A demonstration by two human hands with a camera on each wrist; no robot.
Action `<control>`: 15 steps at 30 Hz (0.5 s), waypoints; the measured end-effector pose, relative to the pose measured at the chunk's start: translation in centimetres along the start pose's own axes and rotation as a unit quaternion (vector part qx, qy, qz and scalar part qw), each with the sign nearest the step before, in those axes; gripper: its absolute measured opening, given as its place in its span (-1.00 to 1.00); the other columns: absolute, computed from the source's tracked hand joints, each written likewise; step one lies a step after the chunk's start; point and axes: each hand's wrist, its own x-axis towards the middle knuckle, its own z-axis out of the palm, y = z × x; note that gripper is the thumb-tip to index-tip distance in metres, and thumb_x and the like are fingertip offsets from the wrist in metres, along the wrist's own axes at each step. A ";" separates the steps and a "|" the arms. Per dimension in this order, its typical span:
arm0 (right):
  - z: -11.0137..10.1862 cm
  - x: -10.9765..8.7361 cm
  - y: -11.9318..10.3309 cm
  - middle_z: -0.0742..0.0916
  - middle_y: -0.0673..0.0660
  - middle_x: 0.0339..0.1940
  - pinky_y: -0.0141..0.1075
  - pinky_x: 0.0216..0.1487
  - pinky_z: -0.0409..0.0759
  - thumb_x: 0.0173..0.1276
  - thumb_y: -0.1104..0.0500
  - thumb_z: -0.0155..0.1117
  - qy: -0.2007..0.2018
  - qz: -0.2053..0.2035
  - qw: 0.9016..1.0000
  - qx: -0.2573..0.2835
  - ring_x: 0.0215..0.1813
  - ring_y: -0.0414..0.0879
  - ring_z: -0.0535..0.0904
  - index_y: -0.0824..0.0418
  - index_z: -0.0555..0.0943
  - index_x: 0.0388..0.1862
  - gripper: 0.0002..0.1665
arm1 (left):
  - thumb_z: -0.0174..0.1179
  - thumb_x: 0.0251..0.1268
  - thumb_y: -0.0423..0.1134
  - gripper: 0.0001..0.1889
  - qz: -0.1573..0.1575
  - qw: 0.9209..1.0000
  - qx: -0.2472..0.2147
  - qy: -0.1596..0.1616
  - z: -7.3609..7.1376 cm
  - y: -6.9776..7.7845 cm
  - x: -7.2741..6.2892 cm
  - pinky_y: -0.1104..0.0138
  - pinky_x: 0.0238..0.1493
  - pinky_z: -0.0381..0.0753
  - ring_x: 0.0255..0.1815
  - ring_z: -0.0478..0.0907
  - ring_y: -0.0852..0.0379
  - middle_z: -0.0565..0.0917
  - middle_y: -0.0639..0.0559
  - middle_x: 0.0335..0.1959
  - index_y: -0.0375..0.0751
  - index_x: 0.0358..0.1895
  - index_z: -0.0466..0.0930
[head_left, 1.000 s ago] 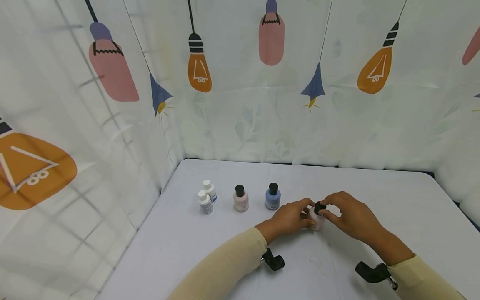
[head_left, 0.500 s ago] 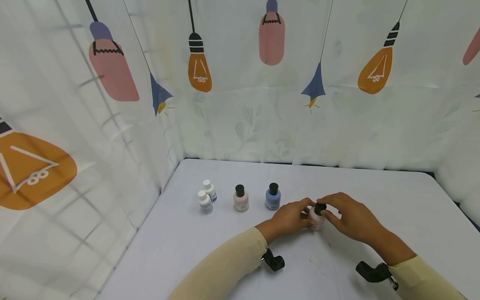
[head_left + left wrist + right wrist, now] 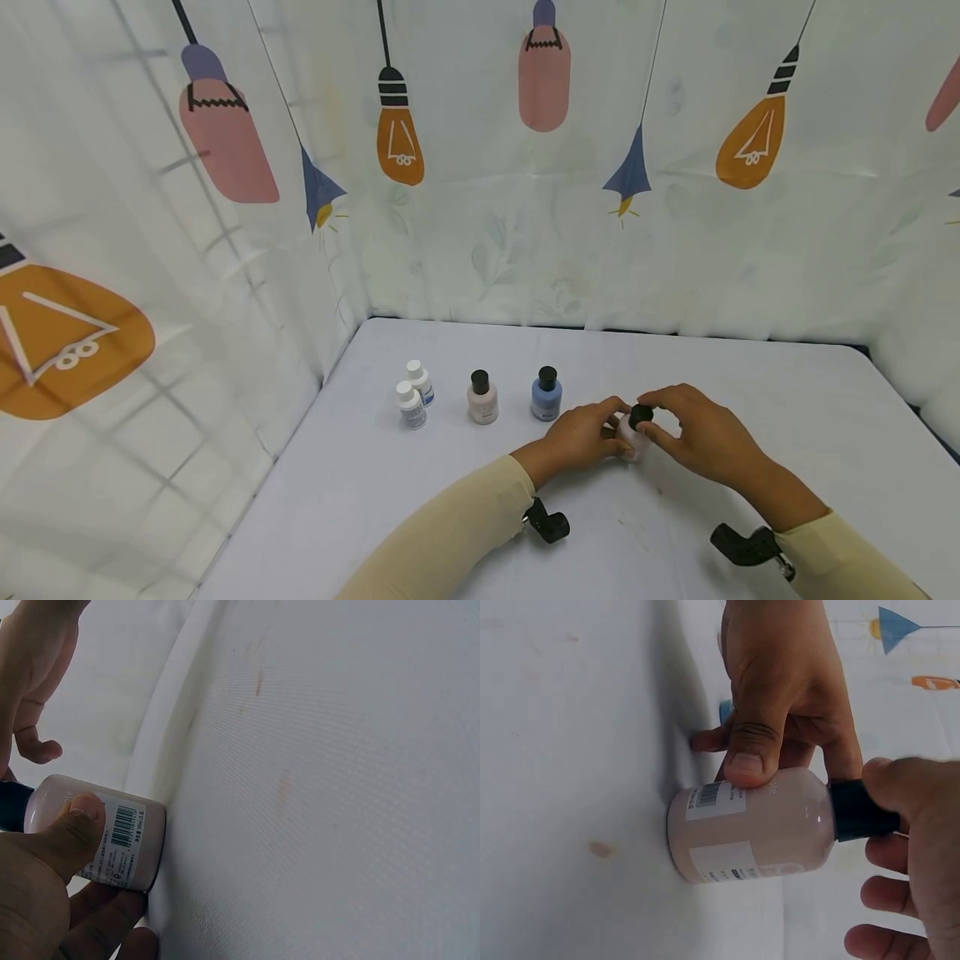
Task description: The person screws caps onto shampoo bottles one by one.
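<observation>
A pale pink bottle [image 3: 757, 825] with a white barcode label stands on the white table. My left hand [image 3: 581, 435] grips its body, thumb on the label side and fingers around the other side, as the left wrist view shows. My right hand [image 3: 708, 435] pinches the bottle's black cap [image 3: 859, 810] between thumb and index finger. In the right wrist view the other right fingers hang loosely below the cap. The cap sits on the bottle's neck.
Left of my hands stand a blue bottle [image 3: 546, 398] and another pale pink bottle [image 3: 482, 402], both black-capped. Two small white-capped bottles [image 3: 411, 410] stand close together farther left. A printed white curtain [image 3: 480, 225] borders the table's [image 3: 337, 517] back and left.
The right fingers shift slightly about the black cap. The left hand and the pale pink bottle stay in place.
</observation>
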 end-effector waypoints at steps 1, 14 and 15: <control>0.0 -0.1 0.0 0.67 0.10 0.10 -0.20 -0.32 0.64 0.37 0.04 0.49 -0.003 -0.003 1.000 0.004 -0.13 -0.01 0.67 0.06 0.61 0.26 -0.49 | 0.39 0.31 0.09 -0.43 -0.001 1.000 -0.001 0.000 0.0 0.0 0.0 0.43 0.00 0.55 0.02 0.62 0.37 0.70 0.24 0.08 0.21 0.35 0.43; 0.0 -0.1 0.1 0.70 0.02 0.05 -0.17 -0.24 0.66 0.38 0.08 0.48 0.000 -0.011 1.000 0.010 -0.05 0.00 0.68 0.03 0.67 0.20 -0.58 | 0.38 0.33 0.09 -0.42 0.006 1.000 -0.005 -0.001 0.0 -0.1 0.0 0.44 0.00 0.54 0.03 0.62 0.37 0.70 0.24 0.09 0.20 0.36 0.42; 0.0 0.0 0.0 0.70 0.02 0.04 -0.16 -0.24 0.66 0.38 0.06 0.48 -0.002 -0.005 1.000 0.009 -0.05 0.01 0.68 0.04 0.67 0.19 -0.58 | 0.39 0.33 0.09 -0.42 0.006 1.000 -0.005 -0.001 0.0 -0.1 0.0 0.44 0.00 0.54 0.02 0.62 0.37 0.70 0.24 0.09 0.20 0.36 0.42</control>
